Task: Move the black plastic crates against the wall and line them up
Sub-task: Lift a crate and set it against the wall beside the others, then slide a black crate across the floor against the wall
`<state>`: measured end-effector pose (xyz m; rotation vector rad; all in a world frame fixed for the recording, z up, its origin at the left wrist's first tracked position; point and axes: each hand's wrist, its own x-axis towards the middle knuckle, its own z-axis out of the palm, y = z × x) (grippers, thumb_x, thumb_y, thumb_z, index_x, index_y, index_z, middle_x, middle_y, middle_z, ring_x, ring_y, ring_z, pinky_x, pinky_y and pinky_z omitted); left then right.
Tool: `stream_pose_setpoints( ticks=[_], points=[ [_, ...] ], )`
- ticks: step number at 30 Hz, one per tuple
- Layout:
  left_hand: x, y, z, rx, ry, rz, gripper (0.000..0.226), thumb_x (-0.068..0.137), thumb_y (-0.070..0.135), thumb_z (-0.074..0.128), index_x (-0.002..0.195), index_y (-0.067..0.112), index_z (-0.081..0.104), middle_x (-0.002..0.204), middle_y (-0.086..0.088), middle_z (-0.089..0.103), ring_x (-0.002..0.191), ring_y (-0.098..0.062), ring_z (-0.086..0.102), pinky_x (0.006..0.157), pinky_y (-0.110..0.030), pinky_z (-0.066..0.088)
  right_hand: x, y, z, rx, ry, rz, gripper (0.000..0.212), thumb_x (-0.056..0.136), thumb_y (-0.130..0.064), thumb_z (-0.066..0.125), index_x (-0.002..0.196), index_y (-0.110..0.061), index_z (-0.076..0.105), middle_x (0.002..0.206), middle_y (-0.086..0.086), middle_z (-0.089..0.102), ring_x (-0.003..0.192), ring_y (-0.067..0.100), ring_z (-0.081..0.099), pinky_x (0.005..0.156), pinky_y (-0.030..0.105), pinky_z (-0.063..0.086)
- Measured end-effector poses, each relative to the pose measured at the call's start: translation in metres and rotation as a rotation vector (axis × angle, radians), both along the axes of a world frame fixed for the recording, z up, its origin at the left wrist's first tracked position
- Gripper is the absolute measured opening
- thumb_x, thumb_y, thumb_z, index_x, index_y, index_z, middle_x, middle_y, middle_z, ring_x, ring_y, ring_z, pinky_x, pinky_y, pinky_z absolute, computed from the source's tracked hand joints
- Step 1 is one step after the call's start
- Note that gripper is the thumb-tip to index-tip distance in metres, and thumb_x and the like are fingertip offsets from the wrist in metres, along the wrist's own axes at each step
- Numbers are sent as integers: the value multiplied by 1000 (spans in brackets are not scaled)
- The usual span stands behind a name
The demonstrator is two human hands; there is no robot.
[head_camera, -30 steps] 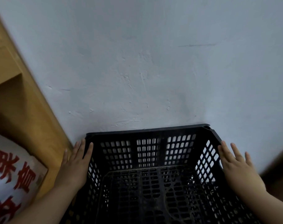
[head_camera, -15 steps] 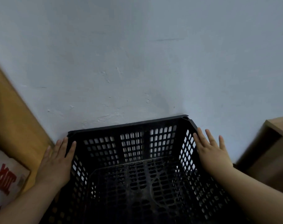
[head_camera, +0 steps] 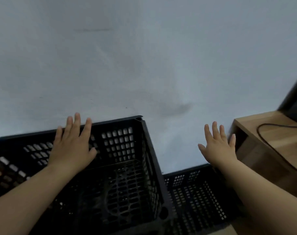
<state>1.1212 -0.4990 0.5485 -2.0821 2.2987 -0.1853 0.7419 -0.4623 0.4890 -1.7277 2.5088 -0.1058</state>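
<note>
A tall black plastic crate (head_camera: 124,167) with perforated walls stands with its far edge against the pale wall (head_camera: 144,56). My left hand (head_camera: 71,148) hovers over its open top, fingers spread, holding nothing. Right of it sits a second black plastic crate (head_camera: 193,192), lower in view, also close to the wall. My right hand (head_camera: 217,148) floats above that second crate with fingers apart, touching nothing that I can see.
A wooden cabinet (head_camera: 269,133) stands at the right, close to the lower crate, with a dark cable (head_camera: 276,146) across its top and a dark object (head_camera: 295,102) at its far corner.
Both hands have let go of the tall crate's sides and lifted. The view has swung right: the left wooden shelf and printed bag are gone, the second crate has appeared.
</note>
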Motion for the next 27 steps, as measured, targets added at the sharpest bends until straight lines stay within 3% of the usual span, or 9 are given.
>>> stream_pose_setpoints(
  ticks=[6,12,20,27],
  points=[
    [-191,-12,-20,-65,173,-110,87,90,42,47,148,19,-14,154,-12,-26,142,-27,-22,116,-42,-8,-148,11,-40,85,124,53,75,93,-37,36,148,-22,-13,156,3,-24,144,22,-21,113,53,-11],
    [-313,-15,-117,138,217,-37,87,88,41,50,149,17,-7,156,-12,-19,144,-28,-16,116,-43,-5,-238,22,-109,261,120,126,77,93,-32,37,147,-21,-17,155,1,-27,142,20,-24,113,51,-13],
    [-322,16,-329,475,8,149,82,92,40,42,148,17,-13,155,-11,-23,144,-26,-18,116,-41,-7,-278,23,-265,498,71,212,84,91,-35,39,141,-22,-28,144,0,-39,139,19,-29,115,49,-11],
    [-299,8,-507,499,-93,184,83,93,43,41,146,17,-17,156,-11,-21,144,-26,-16,116,-40,-9,-304,-1,-438,493,96,213,85,89,-34,40,142,-22,-25,155,-1,-25,144,17,-19,116,45,-5]
  ],
)
